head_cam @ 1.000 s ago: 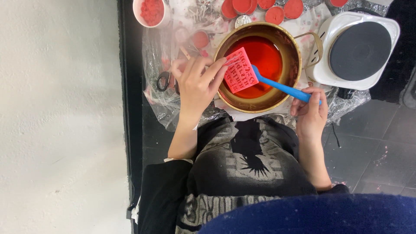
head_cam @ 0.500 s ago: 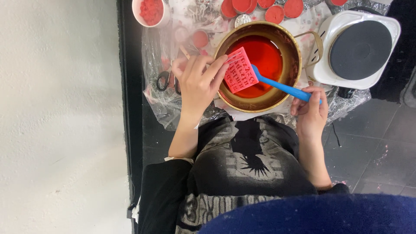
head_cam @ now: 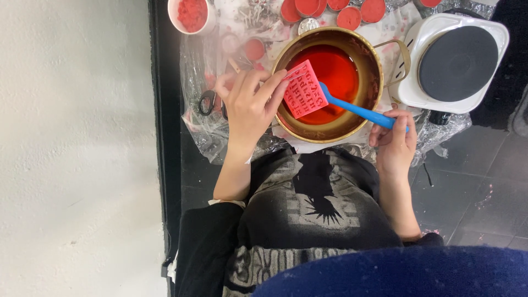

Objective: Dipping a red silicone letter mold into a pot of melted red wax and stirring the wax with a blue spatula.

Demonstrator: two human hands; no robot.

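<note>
— Over at the right edge, what's the biggest thing on that plastic-covered table?

— White electric hot plate [head_cam: 454,60] with a dark round burner. Just beside it, to its left, sits a brass-coloured pot [head_cam: 330,132] with a loop handle, holding clear red liquid [head_cam: 335,71].

— And the hands?

— Both are at the pot. Her left hand [head_cam: 250,107] is at the pot's left rim, fingers curled and pinched on the edge of a pink square silicone mould [head_cam: 304,89] with raised shapes on it. The mould is tilted, held above the red liquid, inside the pot's rim.

— Right hand?

— The right hand [head_cam: 395,140] is closed around the handle of a blue spatula [head_cam: 357,110] at the pot's lower right rim. The spatula's tip lies against the mould's right edge, over the liquid.

— Anything smaller around?

— A white cup [head_cam: 191,15] of red granules at top left, well apart from the pot. A row of small round tins [head_cam: 352,16] filled with red wax behind the pot. Black scissors [head_cam: 208,102] lie just left of the left hand.
</note>
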